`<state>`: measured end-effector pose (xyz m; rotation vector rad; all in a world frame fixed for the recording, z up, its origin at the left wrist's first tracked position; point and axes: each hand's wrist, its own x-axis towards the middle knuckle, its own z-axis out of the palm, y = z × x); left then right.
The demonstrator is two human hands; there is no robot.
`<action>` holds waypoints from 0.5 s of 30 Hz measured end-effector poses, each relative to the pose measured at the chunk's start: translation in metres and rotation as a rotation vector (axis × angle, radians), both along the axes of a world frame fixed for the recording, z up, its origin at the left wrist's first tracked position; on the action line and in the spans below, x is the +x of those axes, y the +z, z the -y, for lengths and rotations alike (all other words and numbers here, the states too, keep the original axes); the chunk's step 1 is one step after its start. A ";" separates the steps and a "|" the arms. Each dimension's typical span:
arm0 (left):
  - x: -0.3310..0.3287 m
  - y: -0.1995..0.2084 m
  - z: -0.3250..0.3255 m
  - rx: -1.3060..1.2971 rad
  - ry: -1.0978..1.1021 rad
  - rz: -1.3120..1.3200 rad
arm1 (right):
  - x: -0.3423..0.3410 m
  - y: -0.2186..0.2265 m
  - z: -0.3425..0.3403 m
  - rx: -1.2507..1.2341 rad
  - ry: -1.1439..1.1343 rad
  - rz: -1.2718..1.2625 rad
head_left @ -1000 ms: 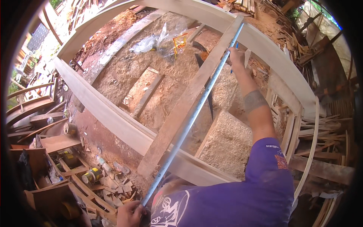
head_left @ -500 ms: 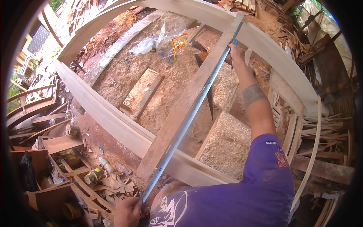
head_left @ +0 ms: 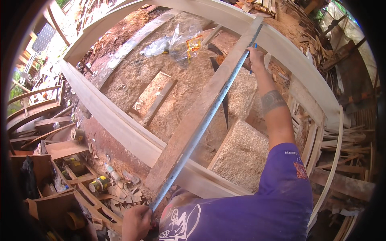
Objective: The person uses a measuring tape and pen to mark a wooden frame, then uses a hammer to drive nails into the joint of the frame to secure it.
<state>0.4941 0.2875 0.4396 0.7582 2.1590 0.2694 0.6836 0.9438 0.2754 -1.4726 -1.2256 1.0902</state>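
A blue-white tape measure blade (head_left: 205,120) stretches along the right edge of a long brown wooden board (head_left: 190,124). The board lies slantwise across a pale curved wooden frame (head_left: 110,119). At the blade's near end, my left hand (head_left: 138,222) is closed on the tape measure, beyond the board's near end; whether the case is in it, I cannot tell. Far along the board, my right hand (head_left: 256,59) is closed around a slim blue pen or pencil (head_left: 251,72), its fingers against the blade and the board's edge.
Inside the frame lie sawdust, a clear plastic bag (head_left: 179,47) and a small wooden piece (head_left: 160,102). Cans (head_left: 99,184), bottles and offcuts clutter the lower left. A thin curved strip (head_left: 335,160) stands at right, with stacked scrap wood (head_left: 345,144) beyond.
The view has shifted slightly, so most things sit a little further right. Both hands keep their grip, and the tape still lies along the board.
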 end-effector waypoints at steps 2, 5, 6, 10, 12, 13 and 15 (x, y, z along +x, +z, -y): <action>0.001 0.001 -0.003 -0.013 0.002 -0.008 | -0.003 -0.008 -0.010 0.089 0.006 0.087; -0.006 0.002 -0.011 -0.037 -0.004 0.037 | 0.039 -0.026 -0.044 0.138 -0.113 0.332; -0.008 0.002 -0.014 -0.051 0.021 0.075 | 0.043 -0.026 -0.041 0.172 -0.163 0.447; -0.011 -0.003 -0.001 -0.021 0.009 0.046 | 0.016 0.028 0.005 0.221 -0.029 0.209; -0.017 -0.010 0.004 0.015 -0.041 0.032 | 0.006 0.079 0.066 0.126 0.206 -0.097; -0.021 -0.013 0.004 0.031 -0.060 0.023 | 0.002 0.093 0.083 0.087 0.361 -0.279; -0.022 -0.020 0.009 -0.012 -0.048 0.052 | 0.001 0.114 0.120 -0.103 0.724 -0.550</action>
